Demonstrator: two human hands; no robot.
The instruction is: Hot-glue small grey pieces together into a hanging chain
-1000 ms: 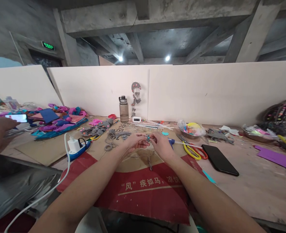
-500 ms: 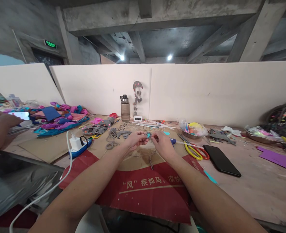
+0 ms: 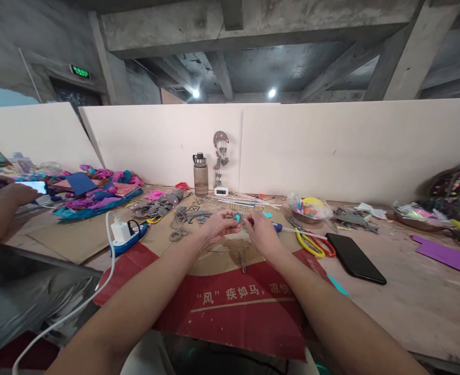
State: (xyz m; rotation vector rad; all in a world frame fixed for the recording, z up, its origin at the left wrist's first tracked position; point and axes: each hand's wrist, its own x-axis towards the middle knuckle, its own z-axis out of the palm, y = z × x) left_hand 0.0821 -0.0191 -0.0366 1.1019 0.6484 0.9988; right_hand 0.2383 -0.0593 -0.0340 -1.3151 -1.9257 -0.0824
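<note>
A long table (image 3: 421, 317) runs the width of the view, with a printed red and brown cardboard sheet (image 3: 233, 325) lying over its near edge. Above this sheet the person's two hands work close together. The left hand (image 3: 219, 228) is mostly closed, its fingers curled and its thumb and fingertips pinching a small piece. The right hand (image 3: 262, 232) is half curled, thumb and forefinger brought near each other right beside that piece; whether they grip anything is too small to tell. To the right lie a black phone (image 3: 355, 259) and, next to it, scissors (image 3: 299, 230); a bottle (image 3: 201, 179) stands upright beyond the hands. A thin grey cord (image 3: 242, 260) hangs or lies below them, which of the two I cannot tell. Smallest is the pinched piece (image 3: 237, 217), grey with a turquoise patch, at the left fingertips between the hands. A second ago that piece showed only flecks of turquoise; now a broader turquoise face is visible, while both hands keep nearly the same place over the cardboard.
</note>
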